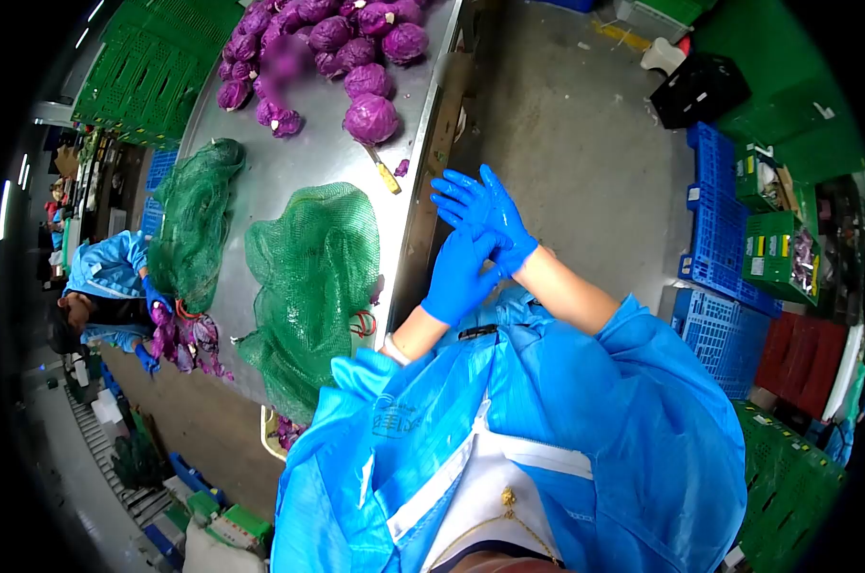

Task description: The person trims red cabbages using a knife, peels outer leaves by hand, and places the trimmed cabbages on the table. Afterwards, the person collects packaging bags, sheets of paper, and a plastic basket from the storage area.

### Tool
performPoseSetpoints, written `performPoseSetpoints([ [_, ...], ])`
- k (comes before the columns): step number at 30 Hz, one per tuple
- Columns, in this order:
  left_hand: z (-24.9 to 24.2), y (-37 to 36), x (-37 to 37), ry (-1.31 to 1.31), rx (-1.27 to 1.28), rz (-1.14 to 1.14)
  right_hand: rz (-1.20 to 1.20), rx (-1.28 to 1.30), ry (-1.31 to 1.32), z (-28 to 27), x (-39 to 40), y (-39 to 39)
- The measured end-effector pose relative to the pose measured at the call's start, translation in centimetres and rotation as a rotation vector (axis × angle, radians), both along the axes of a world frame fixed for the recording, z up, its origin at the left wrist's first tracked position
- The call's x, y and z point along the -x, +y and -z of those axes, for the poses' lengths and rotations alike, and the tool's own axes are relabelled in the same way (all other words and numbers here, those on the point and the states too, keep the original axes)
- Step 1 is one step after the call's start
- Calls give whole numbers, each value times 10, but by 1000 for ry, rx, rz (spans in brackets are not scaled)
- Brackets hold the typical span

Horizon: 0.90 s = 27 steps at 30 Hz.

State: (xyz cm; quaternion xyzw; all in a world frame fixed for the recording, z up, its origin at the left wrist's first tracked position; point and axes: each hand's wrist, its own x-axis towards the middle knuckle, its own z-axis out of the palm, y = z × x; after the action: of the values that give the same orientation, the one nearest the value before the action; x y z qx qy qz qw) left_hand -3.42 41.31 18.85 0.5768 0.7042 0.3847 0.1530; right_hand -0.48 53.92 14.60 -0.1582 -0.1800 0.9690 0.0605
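In the head view, my right hand [490, 215] wears a wet-looking blue glove, with its fingers stretched out and apart, holding nothing. My left hand [459, 272], also gloved in blue, has its fingers closed on the blue glove [520, 253] near my right wrist. Both hands are past the table's edge, above the floor. Nearby on the metal table [224, 315] lie a yellow-handled knife [388, 178], a scrap of purple leaf [402, 168] and a green mesh bag [313, 258]. Red cabbages [370, 117] are heaped at the table's far end.
A co-worker in blue [108, 265] stands across the table, gloved hands at purple leaves [186, 339] beside a second mesh bag [199, 220]. Blue pallets [724, 224], green crates [781, 253] and a black crate [702, 91] stand to the right. Green crates [151, 72] are stacked at upper left.
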Motion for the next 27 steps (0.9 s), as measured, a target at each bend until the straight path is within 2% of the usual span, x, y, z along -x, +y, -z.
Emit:
performPoseSetpoints([
  [2,37,17,0,-380,147,-137,-40,133,-111,37,-6,18],
  [3,59,27,1,-568,220,-210,-87,138,-5,69,-17,28],
  [6,137,32,9,-637,393,-402,-159,-144,-11,101,-52,75],
  [7,159,29,3,-561,463,-478,-160,-276,-4,125,-70,93],
  [8,180,22,-5,-479,538,-549,-132,-187,98,141,-85,121],
  [11,232,-3,-4,-291,734,-630,-10,-129,-236,219,-145,185],
  [13,269,-18,9,-171,816,-730,38,-284,-696,255,-181,201],
  [15,303,-28,32,-157,809,-933,-28,-221,-817,272,-215,216],
  [16,310,-18,47,-176,937,-1056,-91,-192,-898,274,-224,220],
  [17,323,-15,59,-192,872,-1088,-152,-168,-976,285,-231,221],
  [18,345,-20,72,-123,720,-1062,-169,-141,-987,304,-240,216],
  [20,387,-21,101,167,778,-1128,-199,-91,-1009,341,-254,202],
  [22,414,-4,135,421,711,-1221,-195,-152,-980,353,-240,182],
  [24,441,5,164,499,774,-1366,-224,-175,-977,376,-225,155],
  [27,419,43,175,345,605,-1436,-374,-200,-940,391,-195,131],
])
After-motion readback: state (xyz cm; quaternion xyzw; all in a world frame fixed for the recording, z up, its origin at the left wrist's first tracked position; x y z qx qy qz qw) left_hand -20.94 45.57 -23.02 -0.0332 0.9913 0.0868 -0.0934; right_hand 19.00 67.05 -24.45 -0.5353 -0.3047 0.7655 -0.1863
